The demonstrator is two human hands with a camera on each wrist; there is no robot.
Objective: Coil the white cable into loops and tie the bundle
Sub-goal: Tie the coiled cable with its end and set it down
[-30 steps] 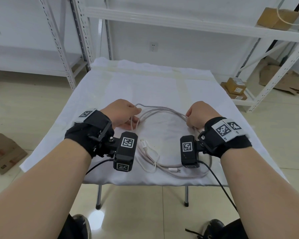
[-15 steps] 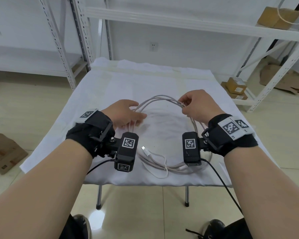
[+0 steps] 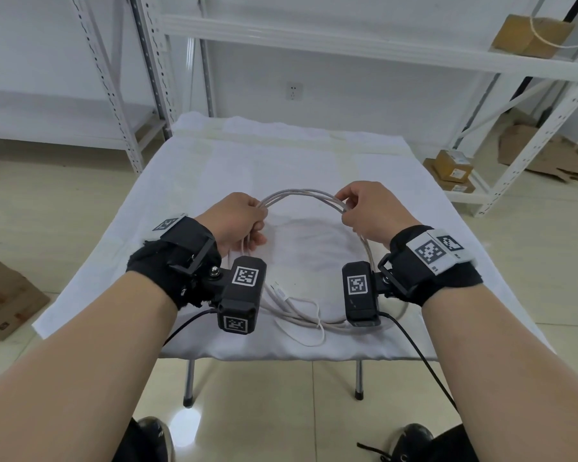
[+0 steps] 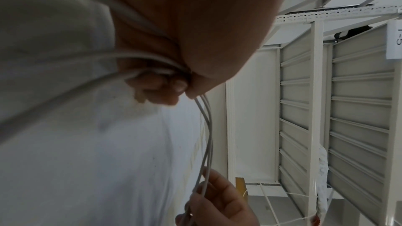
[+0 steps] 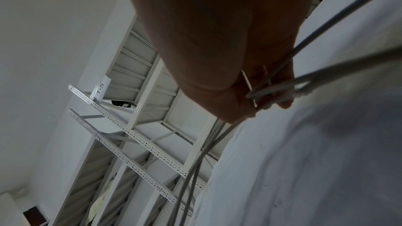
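Observation:
The white cable (image 3: 301,193) forms several loops, its far arc lifted off the table between my hands. My left hand (image 3: 244,216) grips the loops on the left side, fingers curled round the strands (image 4: 165,71). My right hand (image 3: 361,205) pinches the strands on the right side (image 5: 261,92). The near part of the coil (image 3: 301,315) lies on the white cloth, with a connector end (image 3: 278,290) loose beside the left wrist camera. In the left wrist view the strands (image 4: 206,135) run from my left hand down to my right hand (image 4: 217,204).
The small table is covered by a white cloth (image 3: 281,161), its front edge close to my wrists. White metal shelving (image 3: 347,45) stands behind. Cardboard boxes sit at the right (image 3: 452,166) and on the floor at the left (image 3: 4,298).
My left hand went from flat over the cable to gripping the loops. Both hands lifted the far arc of the coil, and the right hand moved up and away from me.

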